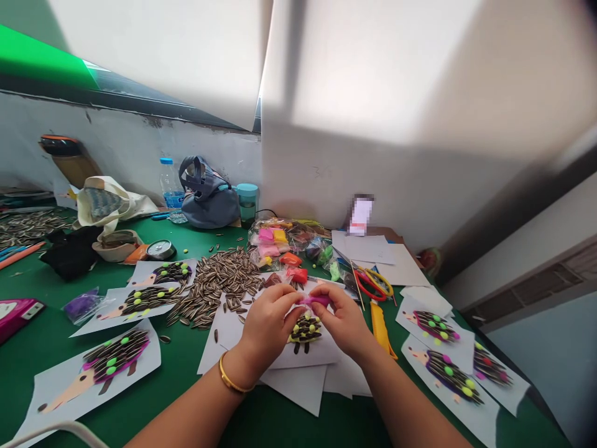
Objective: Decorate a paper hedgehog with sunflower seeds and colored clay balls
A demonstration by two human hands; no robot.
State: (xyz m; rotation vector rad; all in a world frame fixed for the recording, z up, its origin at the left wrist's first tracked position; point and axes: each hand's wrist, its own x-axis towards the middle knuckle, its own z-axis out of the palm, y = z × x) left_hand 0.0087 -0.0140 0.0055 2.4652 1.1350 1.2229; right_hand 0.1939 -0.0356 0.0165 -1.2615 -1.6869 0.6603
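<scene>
Pinched between both of my hands is a piece of magenta modelling clay (319,300), stretched from one set of fingertips to the other. My left hand (270,323) closes its thumb and fingers on one end, a gold bangle around that wrist. Thumb and fingers of my right hand (344,320) grip the other end. Just below the fingers lies a paper hedgehog picture (305,330) with sunflower seeds for spines and yellow-green clay dots. My hands hide part of it. Loose white sheets (298,386) lie beneath it.
A heap of sunflower seeds (228,274) spreads left of my hands, by bagged coloured clay (270,242). Red-handled scissors (370,285) and a yellow utility knife (382,328) lie right. Finished-looking hedgehog pictures (112,361) flank both sides. A bottle (171,183) and bag (209,202) stand behind.
</scene>
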